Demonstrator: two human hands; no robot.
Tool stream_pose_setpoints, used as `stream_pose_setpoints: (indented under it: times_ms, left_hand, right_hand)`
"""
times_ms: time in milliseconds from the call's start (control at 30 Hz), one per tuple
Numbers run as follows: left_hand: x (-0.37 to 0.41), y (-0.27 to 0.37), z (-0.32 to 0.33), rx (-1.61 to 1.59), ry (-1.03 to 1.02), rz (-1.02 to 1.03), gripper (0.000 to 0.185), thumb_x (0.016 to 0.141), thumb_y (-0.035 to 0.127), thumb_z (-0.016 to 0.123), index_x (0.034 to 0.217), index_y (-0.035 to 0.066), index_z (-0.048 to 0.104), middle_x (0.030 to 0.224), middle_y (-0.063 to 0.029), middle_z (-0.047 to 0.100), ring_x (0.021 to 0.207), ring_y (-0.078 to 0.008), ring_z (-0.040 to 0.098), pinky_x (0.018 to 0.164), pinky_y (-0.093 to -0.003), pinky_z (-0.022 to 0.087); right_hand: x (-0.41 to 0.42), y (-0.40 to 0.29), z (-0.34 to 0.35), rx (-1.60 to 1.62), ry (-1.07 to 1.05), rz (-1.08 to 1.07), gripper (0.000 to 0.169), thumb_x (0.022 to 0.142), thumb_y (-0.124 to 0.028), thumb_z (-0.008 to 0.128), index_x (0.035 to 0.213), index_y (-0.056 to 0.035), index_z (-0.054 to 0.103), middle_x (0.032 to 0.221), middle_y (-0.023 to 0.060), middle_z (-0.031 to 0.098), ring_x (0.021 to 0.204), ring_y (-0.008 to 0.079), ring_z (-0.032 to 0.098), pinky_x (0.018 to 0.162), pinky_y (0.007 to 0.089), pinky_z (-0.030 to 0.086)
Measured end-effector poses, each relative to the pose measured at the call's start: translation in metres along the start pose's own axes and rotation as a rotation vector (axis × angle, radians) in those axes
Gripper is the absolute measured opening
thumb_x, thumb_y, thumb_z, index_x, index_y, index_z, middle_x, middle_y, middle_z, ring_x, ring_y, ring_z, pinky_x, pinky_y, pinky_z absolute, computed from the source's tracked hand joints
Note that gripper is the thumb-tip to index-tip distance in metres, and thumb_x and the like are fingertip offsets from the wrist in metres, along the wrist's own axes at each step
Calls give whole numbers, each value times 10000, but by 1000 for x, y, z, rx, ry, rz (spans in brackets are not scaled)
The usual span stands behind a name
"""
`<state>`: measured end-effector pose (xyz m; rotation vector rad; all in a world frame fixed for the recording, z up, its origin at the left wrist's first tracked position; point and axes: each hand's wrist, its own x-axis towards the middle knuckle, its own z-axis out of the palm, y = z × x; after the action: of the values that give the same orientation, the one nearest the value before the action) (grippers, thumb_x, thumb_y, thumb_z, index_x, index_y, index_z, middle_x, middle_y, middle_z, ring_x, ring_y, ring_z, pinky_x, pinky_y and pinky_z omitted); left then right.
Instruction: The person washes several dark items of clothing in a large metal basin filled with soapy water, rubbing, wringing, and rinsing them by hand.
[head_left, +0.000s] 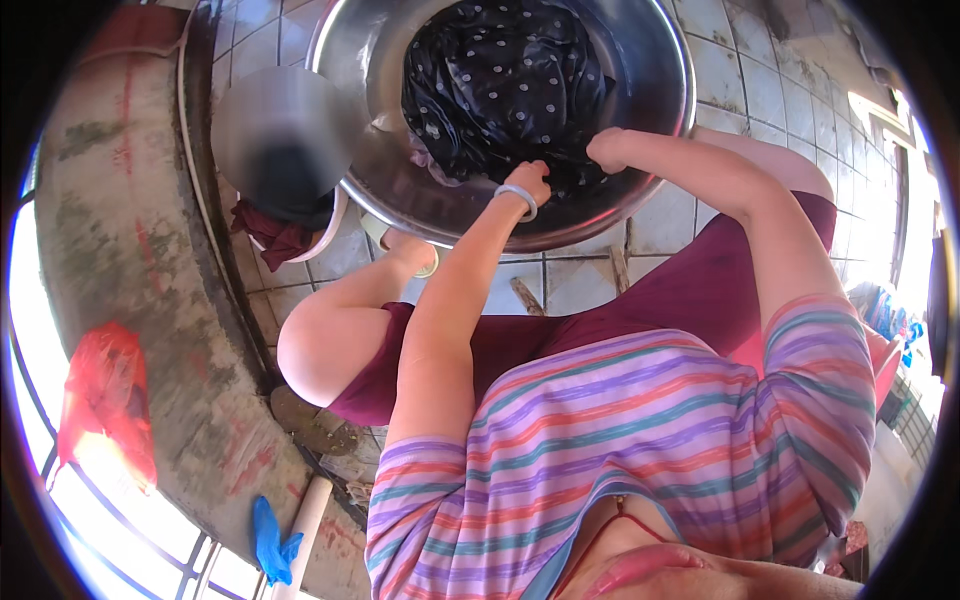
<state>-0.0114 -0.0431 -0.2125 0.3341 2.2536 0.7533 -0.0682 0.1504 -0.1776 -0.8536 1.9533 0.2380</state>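
In a wide stainless steel basin (352, 176) before me lies a bunched black fabric with white polka dots (517, 82). A bit of pale lilac cloth (442, 172) shows beneath its left side. My left hand (531, 178), with a pale bangle on the wrist, is closed on the near edge of the dotted fabric. On the right, my right hand (609, 150) is curled in a fist on the same fabric, inside the basin's near right rim. The fingertips of both hands are partly hidden.
Left of the basin stands a white tub (334, 225) holding maroon cloth (281, 232) and dark cloth; a blurred patch covers part of it. A concrete ledge (97, 225) borders the tiled floor. A red plastic bag (109, 397) and blue glove-like plastic (274, 544) hang near it.
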Motion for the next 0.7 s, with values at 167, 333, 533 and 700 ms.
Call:
stream_pose_setpoints:
  times_ms: [167,333,533,700]
  left_hand:
    - [-7,1,12,18,-128,48,288,736,119,531,1003,35,600,1023,-184,618,995,-327,576,892,-371,443]
    - [-12,6,-9,20,-80,19,260,754,105,542,999,36,599,1045,-182,613,1026,-319,563,895,-372,443]
    - [-2,8,-17,-58,-56,3,266,768,136,567,1017,49,603,1047,-191,605,1021,-328,560,893,-366,444]
    - [3,-2,-11,-192,173,-99,326,759,140,583,1073,53,580,1156,-191,534,1054,-335,539,920,-367,431]
  right_hand:
    - [46,-14,-27,138,850,24,650,705,-266,719,1234,-56,405,1268,195,411,1194,350,394,989,463,333]
    - [96,-19,-32,261,747,345,286,793,-219,577,1038,-71,567,1131,199,554,1106,353,504,958,525,334]
    - [64,30,-70,828,1098,265,248,848,-215,473,944,-12,580,908,236,612,905,392,579,779,438,457]
    - [-31,23,-157,1525,1386,334,237,824,-147,513,994,4,581,1059,203,599,1032,343,559,810,409,455]
